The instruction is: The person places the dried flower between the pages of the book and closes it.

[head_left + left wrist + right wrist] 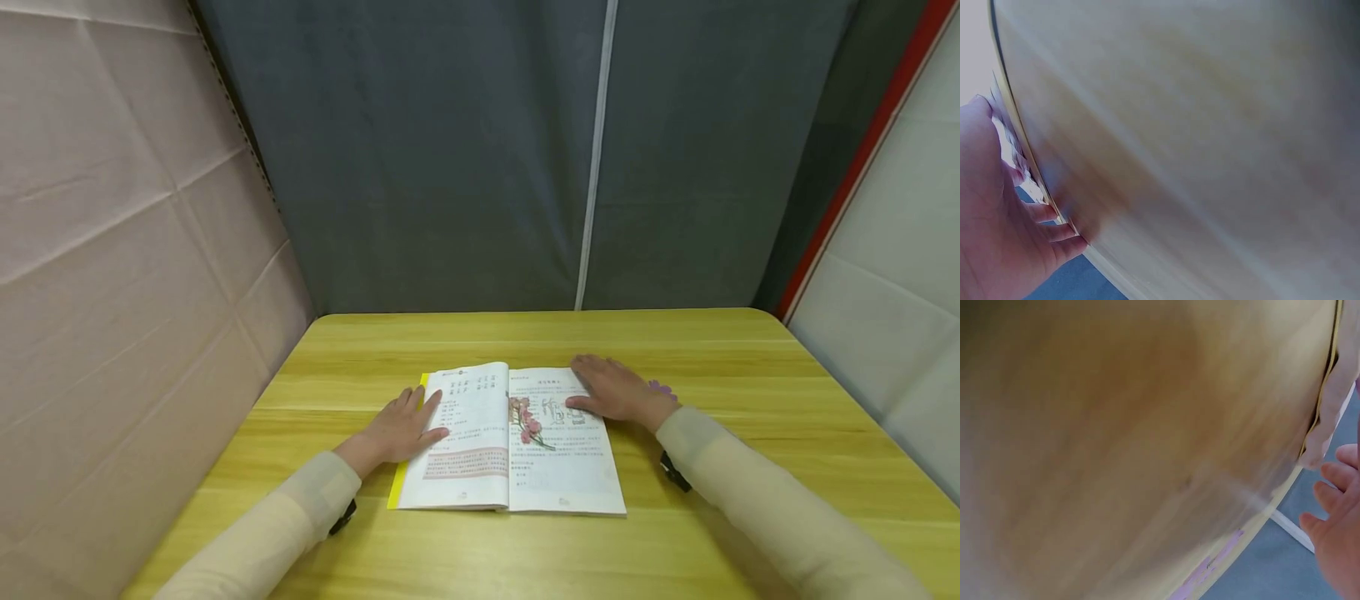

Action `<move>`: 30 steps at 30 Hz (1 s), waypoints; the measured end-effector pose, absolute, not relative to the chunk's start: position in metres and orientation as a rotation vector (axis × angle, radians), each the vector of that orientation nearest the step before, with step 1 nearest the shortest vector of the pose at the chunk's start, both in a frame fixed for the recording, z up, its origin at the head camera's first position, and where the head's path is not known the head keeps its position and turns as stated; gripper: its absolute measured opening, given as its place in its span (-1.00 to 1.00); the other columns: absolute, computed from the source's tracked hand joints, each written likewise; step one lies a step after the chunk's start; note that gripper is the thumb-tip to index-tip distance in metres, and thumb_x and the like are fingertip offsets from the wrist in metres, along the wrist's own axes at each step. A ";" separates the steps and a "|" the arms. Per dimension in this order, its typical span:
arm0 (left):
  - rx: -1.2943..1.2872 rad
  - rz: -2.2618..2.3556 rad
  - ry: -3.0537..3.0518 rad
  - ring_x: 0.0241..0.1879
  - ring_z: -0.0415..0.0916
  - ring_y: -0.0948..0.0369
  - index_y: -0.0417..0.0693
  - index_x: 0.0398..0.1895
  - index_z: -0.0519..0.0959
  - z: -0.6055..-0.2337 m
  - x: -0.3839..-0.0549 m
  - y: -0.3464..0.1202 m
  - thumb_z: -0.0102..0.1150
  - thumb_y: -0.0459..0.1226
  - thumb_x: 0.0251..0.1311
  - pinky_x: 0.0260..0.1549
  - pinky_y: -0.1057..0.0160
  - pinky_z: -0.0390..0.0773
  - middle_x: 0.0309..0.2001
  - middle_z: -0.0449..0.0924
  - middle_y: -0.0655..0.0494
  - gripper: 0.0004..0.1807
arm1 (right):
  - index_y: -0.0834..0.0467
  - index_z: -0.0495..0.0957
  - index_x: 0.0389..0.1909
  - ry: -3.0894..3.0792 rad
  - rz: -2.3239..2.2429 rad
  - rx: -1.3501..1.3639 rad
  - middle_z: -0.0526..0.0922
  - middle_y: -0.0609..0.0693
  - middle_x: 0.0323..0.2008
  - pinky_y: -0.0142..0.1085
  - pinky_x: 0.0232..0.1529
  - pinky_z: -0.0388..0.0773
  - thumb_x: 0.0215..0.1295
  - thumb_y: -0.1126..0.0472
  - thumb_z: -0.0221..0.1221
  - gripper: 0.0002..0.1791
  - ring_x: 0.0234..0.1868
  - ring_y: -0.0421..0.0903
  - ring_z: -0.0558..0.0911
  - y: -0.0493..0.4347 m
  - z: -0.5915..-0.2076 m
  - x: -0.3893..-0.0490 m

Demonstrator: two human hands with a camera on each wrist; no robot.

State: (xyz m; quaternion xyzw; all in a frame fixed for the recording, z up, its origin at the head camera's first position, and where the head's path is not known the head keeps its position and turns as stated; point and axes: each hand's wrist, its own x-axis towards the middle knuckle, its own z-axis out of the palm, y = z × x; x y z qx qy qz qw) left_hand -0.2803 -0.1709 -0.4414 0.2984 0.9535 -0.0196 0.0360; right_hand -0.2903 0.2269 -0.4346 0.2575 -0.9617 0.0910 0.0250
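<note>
An open white paper book with a yellow cover edge (495, 437) lies at the frame's lower centre on a yellow wood-grain table (420, 554). The left hand (396, 427) rests on the left page, fingers extended and spread; the right hand (613, 390) lies over the right page's outer edge, fingers loosely extended, gripping nothing. The 2 hands seem to be steadying the spread; turning a page would call for lifting 1 edge. A pink flower with a green stem (531, 429), printed or loose, crosses the gutter side. The printed characters are too small to read.

The open book (497, 442) carries printed lines (465, 463) (seemingly Chinese characters), too small to read.
</note>
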 end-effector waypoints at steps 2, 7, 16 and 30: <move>0.904 -0.062 2.923 0.36 0.05 -0.27 -0.17 0.53 0.01 -0.442 -0.281 -0.171 -0.29 0.23 0.42 0.23 -0.14 0.21 0.40 0.04 -0.39 -0.15 | 0.37 0.15 0.42 -3.016 0.273 0.791 0.20 0.32 0.39 0.14 0.35 0.04 0.32 -0.32 0.05 -0.04 0.41 0.26 0.15 0.229 -0.434 -0.292; 0.889 -0.036 2.910 0.38 0.00 -0.26 -0.16 0.53 -0.01 -0.443 -0.282 -0.171 -0.30 0.24 0.42 0.25 -0.15 0.18 0.42 0.00 -0.38 -0.15 | 0.37 0.05 0.46 -3.106 0.310 0.767 0.10 0.32 0.44 0.12 0.37 -0.04 0.30 -0.40 0.00 0.05 0.45 0.26 0.05 0.231 -0.433 -0.293; 0.893 -0.052 2.911 0.38 0.01 -0.26 -0.17 0.53 -0.01 -0.442 -0.281 -0.170 -0.30 0.24 0.42 0.24 -0.15 0.20 0.41 0.01 -0.39 -0.15 | 0.37 0.06 0.46 -3.126 0.344 0.737 0.06 0.34 0.44 0.14 0.38 -0.09 0.26 -0.42 0.02 0.08 0.46 0.26 0.02 0.232 -0.429 -0.292; 0.924 -0.059 2.936 0.34 0.08 -0.26 -0.22 0.51 0.05 -0.440 -0.281 -0.170 -0.24 0.20 0.43 0.20 -0.14 0.25 0.37 0.07 -0.39 -0.17 | 0.31 0.26 0.38 -3.015 0.823 0.567 0.32 0.27 0.34 0.12 0.28 0.21 0.20 -0.29 0.23 -0.05 0.34 0.22 0.30 0.226 -0.420 -0.290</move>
